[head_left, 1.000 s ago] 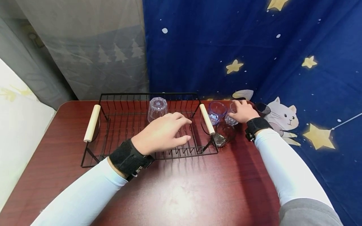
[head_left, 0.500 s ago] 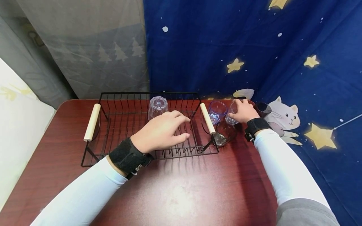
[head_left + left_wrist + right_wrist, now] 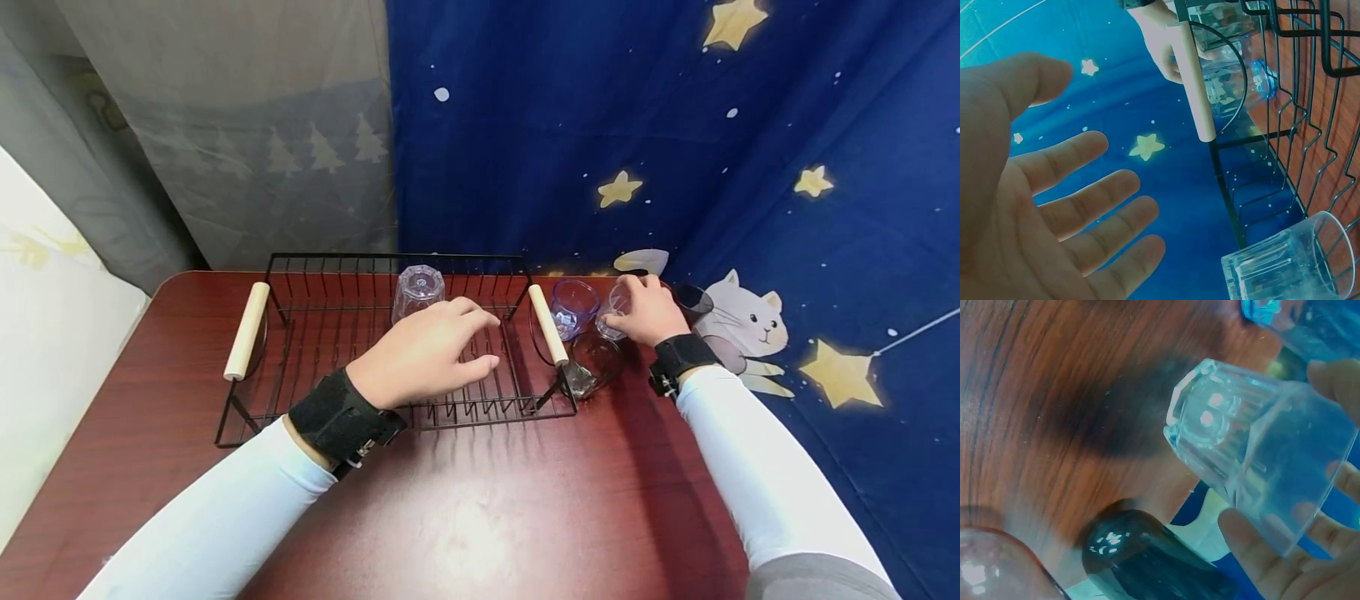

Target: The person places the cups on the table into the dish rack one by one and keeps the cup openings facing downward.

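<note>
My right hand (image 3: 647,312) grips a clear faceted glass (image 3: 1260,450) around its rim end, thumb on one side and fingers on the other. In the right wrist view its thick base points toward the wooden tabletop and the glass is tilted. My left hand (image 3: 423,354) hovers over the black wire dish rack (image 3: 480,423), fingers spread and holding nothing. Behind it, another clear glass (image 3: 417,292) stands upside down in the rack. Beside the gripped glass are a blue-rimmed glass (image 3: 575,308) and a dark glass (image 3: 591,367), by the rack's right wooden handle (image 3: 548,325).
Another dark glass (image 3: 693,302) stands at the table's right back, past my right hand. The rack's left wooden handle (image 3: 247,332) rises at the other end. A blue star-print curtain (image 3: 525,125) hangs right behind the table (image 3: 480,517).
The head view has tilted up slightly. My right hand has shifted a little, and more of the clear glass shows under it. The left hand stays over the rack.
</note>
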Available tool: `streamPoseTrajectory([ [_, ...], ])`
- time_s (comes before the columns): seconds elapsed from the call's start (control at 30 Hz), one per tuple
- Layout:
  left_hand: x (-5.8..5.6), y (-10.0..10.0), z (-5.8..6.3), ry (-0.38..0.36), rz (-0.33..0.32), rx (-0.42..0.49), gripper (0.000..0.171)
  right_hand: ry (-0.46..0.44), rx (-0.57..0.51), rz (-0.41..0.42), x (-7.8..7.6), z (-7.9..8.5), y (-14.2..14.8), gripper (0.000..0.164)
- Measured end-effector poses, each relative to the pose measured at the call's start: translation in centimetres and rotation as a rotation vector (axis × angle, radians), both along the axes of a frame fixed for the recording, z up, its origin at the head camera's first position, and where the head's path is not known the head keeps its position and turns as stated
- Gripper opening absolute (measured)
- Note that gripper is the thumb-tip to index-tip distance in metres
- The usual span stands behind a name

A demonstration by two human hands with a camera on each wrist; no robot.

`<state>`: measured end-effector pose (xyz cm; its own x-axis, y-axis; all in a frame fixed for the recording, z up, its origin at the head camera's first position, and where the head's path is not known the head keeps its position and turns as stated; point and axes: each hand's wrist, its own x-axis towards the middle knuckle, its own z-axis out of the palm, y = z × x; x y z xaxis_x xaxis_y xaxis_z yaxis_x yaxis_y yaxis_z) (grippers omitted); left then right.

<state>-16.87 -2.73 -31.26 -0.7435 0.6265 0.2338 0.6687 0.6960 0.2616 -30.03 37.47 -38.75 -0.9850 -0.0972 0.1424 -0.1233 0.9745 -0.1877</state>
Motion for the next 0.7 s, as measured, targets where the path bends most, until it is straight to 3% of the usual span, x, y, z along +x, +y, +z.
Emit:
streamPoseTrajectory([
  [0.13,-0.2,0.0,0.0,-0.007,0.009,0.006,0.047,0.067,-0.009,-0.002,0.8,1.1,0.0,0.074],
  [0.4,-0.6,-0.1,0.1,-0.02,0.028,-0.001,0.048,0.057,0.018,0.003,2.5,3.5,-0.1,0.077],
  [0.7,-0.6,-0.5,0.0,-0.025,0.041,0.022,0.048,0.14,0.042,0.053,4.7,6.8,-1.5,0.071],
])
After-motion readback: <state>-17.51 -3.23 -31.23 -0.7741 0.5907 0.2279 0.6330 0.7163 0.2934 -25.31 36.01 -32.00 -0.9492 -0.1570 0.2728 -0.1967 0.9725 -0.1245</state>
